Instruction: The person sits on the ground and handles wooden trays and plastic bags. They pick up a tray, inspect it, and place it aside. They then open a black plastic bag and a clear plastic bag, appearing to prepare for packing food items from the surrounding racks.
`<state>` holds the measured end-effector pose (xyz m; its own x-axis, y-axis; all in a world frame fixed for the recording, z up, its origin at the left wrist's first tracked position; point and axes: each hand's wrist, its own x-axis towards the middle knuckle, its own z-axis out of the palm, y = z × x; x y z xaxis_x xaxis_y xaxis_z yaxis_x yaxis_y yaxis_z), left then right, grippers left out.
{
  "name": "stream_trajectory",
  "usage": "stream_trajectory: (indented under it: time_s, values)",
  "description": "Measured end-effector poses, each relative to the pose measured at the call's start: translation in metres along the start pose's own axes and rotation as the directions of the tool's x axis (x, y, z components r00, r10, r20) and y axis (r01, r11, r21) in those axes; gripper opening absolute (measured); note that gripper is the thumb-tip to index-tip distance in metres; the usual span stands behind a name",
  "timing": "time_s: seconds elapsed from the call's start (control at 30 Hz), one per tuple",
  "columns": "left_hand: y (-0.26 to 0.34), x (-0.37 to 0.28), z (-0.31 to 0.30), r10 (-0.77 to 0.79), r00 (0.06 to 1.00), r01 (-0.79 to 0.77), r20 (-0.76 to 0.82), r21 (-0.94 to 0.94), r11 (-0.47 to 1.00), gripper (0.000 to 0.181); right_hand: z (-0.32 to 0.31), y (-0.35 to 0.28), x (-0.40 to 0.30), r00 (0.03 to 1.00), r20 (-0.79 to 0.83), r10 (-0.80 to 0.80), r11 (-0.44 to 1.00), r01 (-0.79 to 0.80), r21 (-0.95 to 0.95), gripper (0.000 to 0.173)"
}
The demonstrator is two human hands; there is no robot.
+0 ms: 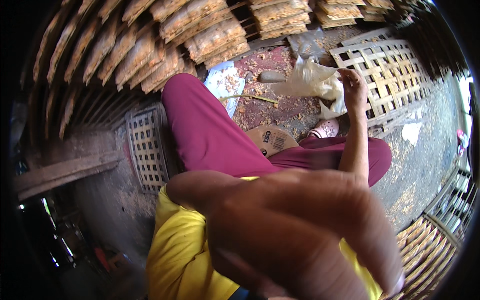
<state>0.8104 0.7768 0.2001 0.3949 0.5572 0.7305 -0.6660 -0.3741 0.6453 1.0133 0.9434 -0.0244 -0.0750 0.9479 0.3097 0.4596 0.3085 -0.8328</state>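
Observation:
My left hand (pixel 285 225) is raised very close to the camera, large and blurred, in front of my yellow shirt (pixel 180 251). Its fingers spread towards the lower right, and the fingertips are partly cut off by the picture's edge, so whether it holds anything is hidden. My right hand (pixel 353 84) reaches out beyond my right knee. Between thumb and fingers it pinches the edge of a crumpled, translucent plastic bag (pixel 311 78), which hangs over the floor to the left of the hand.
Racks of flat, crumb-covered slabs (pixel 213 37) crowd the far side. Bamboo lattice trays (pixel 390 71) lie at right; another lattice panel (pixel 146 150) stands left. A crumb-strewn plastic sheet (pixel 225 77), stone (pixel 272 77), strip (pixel 251 97), printed cardboard (pixel 272 137) and pink clog (pixel 326 128) are nearby.

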Motion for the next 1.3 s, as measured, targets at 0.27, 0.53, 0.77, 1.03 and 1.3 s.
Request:
stream_trajectory:
  time_s: [0.27,0.53,0.77,1.03,1.3]
  values:
    - [0.007,0.011,0.036,0.087,0.983,-0.126,-0.160,-0.257,0.958,0.049,-0.025,-0.053,-0.007,0.977,-0.095,-0.191,0.948,0.158,-0.277,0.014]
    - [-0.007,0.006,0.030,-0.043,0.978,-0.031,-0.202,-0.347,0.937,0.043,-0.023,-0.049,-0.002,0.980,-0.069,-0.184,0.922,0.148,-0.357,0.016]
    - [-0.007,0.005,0.023,-0.222,0.937,0.058,-0.271,-0.505,0.861,0.046,-0.024,-0.035,-0.005,0.983,-0.102,-0.152,0.928,0.107,-0.357,0.018]
    - [-0.043,0.010,-0.004,0.190,0.951,-0.273,-0.242,-0.376,0.885,0.009,-0.023,-0.057,-0.005,0.989,-0.139,-0.057,0.966,0.019,-0.259,0.017]
    - [-0.062,0.033,-0.151,-0.300,0.948,0.303,-0.106,0.591,0.748,0.045,-0.063,-0.110,0.002,0.995,-0.038,-0.096,0.995,0.096,-0.011,0.021]
